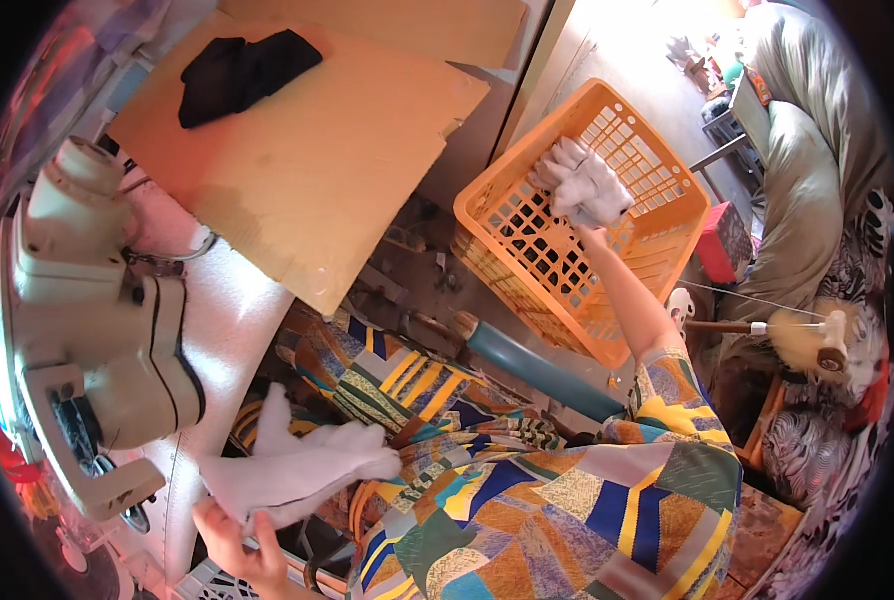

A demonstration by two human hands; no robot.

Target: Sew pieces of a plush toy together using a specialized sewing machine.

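Note:
My left hand, low at the left, pinches the cuff of a white fleecy glove. The glove's thumb points up and its fingers reach to the right, over my lap. My right arm stretches into an orange plastic basket. There my right hand is closed on the near end of a bundle of white gloves; most of its fingers are hidden by the cloth. Beside the left glove stands a beige sewing machine on a white table.
A cardboard sheet covers the far table, with folded black cloth on it. Below the basket lies a teal tube-shaped bar. At the right are a red box, a wooden-handled tool and grey fabric.

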